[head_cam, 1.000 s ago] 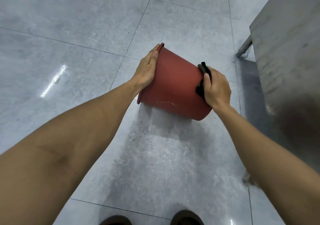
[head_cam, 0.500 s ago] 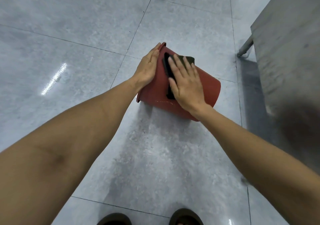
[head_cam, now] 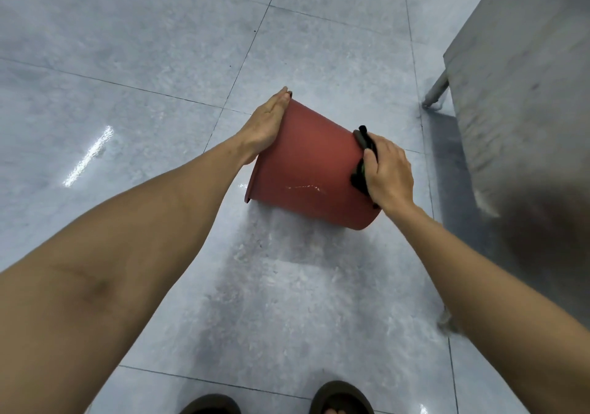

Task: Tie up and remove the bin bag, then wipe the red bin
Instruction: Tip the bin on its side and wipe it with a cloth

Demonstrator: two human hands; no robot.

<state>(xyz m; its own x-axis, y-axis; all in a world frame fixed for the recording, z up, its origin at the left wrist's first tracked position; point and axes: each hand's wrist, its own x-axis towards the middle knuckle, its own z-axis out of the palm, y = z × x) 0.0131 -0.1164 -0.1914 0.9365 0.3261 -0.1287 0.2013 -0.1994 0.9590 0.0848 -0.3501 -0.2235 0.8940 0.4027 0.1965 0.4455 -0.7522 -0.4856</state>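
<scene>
From the head view, I see the red bin (head_cam: 306, 164) lying on its side, held up off the tiled floor (head_cam: 127, 46), mouth towards my left and base towards my right. No bin bag is in sight, so I judge the bagging part done and the wiping under way.

My left hand (head_cam: 266, 124) lies flat and open against the rim end, fingers straight, bracing rather than gripping. My right hand (head_cam: 388, 174) is closed around a dark cloth (head_cam: 364, 145) and presses it to the wall near the base.

To wipe well, I would keep the left palm firm so the bin cannot roll, work the cloth in overlapping strokes along the wall, and turn the bin a little after each pass. A pale streak (head_cam: 303, 187) low on the wall needs attention. A grey table (head_cam: 526, 78) stands near my right; I would keep my elbow off it.
</scene>
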